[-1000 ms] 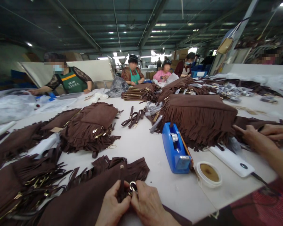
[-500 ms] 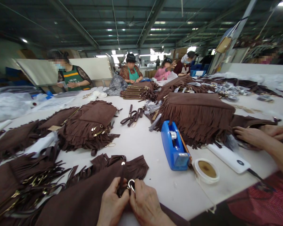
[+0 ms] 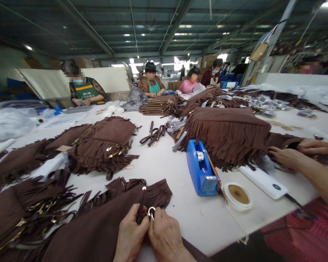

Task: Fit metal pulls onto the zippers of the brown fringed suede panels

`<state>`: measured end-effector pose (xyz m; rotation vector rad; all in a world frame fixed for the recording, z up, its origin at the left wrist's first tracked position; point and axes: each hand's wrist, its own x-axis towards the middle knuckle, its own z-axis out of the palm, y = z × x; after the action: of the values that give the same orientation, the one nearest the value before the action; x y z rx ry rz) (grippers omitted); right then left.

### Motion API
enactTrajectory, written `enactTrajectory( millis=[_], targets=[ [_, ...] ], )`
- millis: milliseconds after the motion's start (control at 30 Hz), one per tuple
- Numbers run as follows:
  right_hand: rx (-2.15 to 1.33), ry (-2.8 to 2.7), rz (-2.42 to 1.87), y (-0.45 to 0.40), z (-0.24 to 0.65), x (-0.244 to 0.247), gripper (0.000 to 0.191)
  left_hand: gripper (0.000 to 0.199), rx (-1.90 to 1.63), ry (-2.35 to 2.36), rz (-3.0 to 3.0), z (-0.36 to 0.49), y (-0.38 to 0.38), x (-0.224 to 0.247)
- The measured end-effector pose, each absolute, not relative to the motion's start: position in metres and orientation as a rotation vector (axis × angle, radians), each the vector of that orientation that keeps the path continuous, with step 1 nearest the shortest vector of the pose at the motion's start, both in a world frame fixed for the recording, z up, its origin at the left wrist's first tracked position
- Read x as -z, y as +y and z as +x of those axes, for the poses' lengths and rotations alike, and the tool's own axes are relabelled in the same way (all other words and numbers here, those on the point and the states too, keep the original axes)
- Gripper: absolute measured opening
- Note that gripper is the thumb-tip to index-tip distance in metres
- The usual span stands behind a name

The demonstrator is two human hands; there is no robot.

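The left hand (image 3: pixel 132 231) pinches a narrow dark-brown strap (image 3: pixel 143 196); the right hand (image 3: pixel 167 233) grips a shiny metal ring (image 3: pixel 151 208) close beside it, seemingly steadying both.

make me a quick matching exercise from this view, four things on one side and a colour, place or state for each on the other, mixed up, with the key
1. tape dispenser
2. round tub
3. metal ring
4. white device

A. dark cable at one end
B. between left hand and right hand
C. blue
D. white outside, brownish inside

Pairs: 1-C, 2-D, 3-B, 4-A
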<state>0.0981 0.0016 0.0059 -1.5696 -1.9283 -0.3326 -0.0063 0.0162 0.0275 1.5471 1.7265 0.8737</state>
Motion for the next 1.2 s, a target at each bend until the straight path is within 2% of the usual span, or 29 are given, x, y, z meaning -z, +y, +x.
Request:
enactTrajectory(
  millis=[267, 567, 1200],
  targets=[
    [0.145, -1.894, -1.753, -0.006, 0.089, 0.003, 0.024, 0.016, -0.920, 1.775, 1.576, -0.005, 0.016, -0.026],
    [0.056, -2.125, -1.781, -0.009, 0.094, -0.016, 0.019, 0.015, -0.908, 1.662, 1.657, -0.006, 0.015, -0.036],
    [0.102, -2.117, -1.762, -0.007, 0.097, -0.011, 0.015, 0.019, -0.901, 1.527, 1.644, -0.015, 0.015, -0.033]
  ],
)
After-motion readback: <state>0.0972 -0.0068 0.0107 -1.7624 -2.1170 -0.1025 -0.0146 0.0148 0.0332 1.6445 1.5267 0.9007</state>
